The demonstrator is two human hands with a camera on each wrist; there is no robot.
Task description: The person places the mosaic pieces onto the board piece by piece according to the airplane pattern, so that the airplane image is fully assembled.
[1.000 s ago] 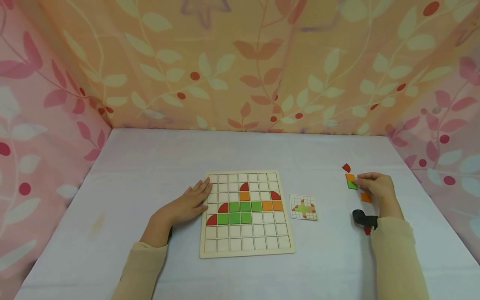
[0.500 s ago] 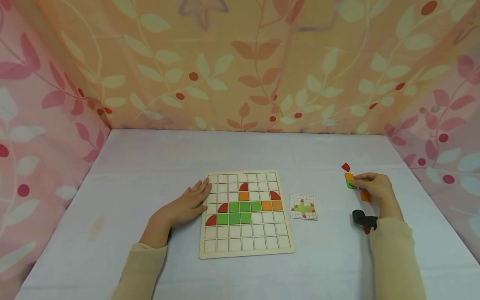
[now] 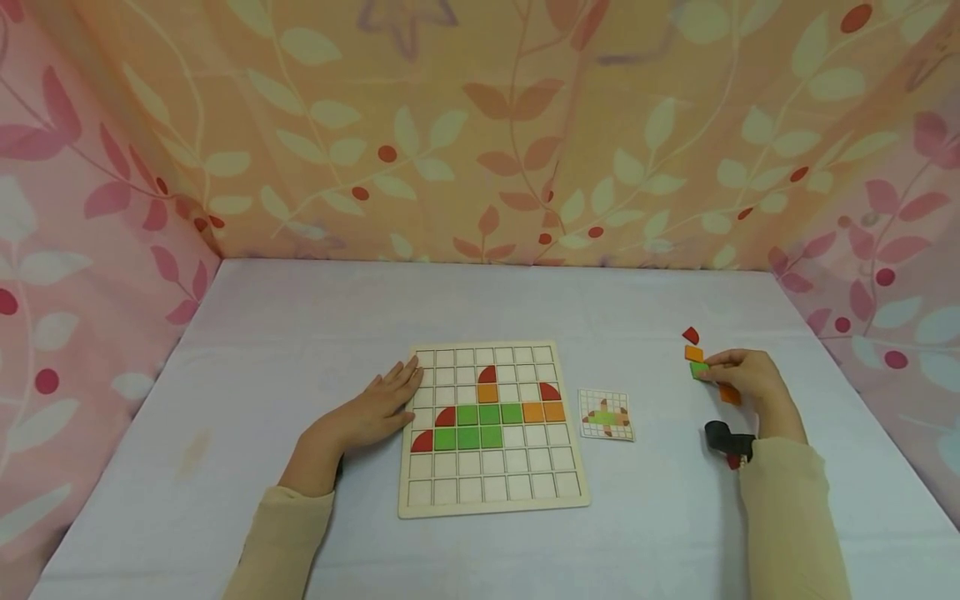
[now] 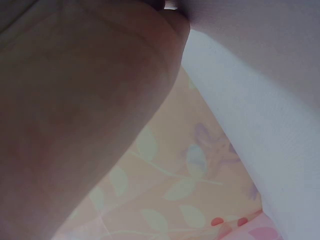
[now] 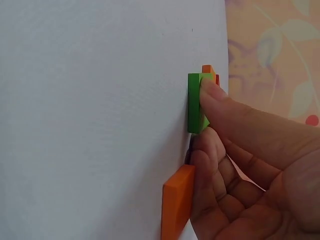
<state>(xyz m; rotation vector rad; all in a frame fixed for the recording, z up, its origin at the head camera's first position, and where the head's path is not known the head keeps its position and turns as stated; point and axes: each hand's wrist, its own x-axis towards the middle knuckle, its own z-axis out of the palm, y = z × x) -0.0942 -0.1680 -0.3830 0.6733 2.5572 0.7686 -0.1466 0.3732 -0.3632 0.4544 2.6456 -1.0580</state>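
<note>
My left hand (image 3: 372, 407) lies flat, its fingertips on the left edge of a wooden grid board (image 3: 495, 497). Red quarter-round, green and orange square tiles sit in the board's middle cells. In the left wrist view, the left hand (image 4: 85, 100) fills much of the picture and its fingers are mostly hidden. Far to the right, my right hand (image 3: 750, 377) pinches a green square tile (image 3: 698, 370) at the table surface. In the right wrist view, the thumb touches the green tile (image 5: 194, 102) and the other fingers curl below. An orange tile (image 5: 175, 202) lies close under them.
A small pattern card (image 3: 607, 414) lies right of the board. Beyond the green tile are another orange tile (image 3: 693, 353) and a red quarter-round (image 3: 691, 335). Another red piece (image 3: 733, 461) is partly hidden under the black wrist camera (image 3: 723, 437). Patterned cloth walls enclose the table.
The right hand has shifted the green tile and the orange tile beyond it slightly left, and a gap now shows between them. The left hand stays on the board's edge.
</note>
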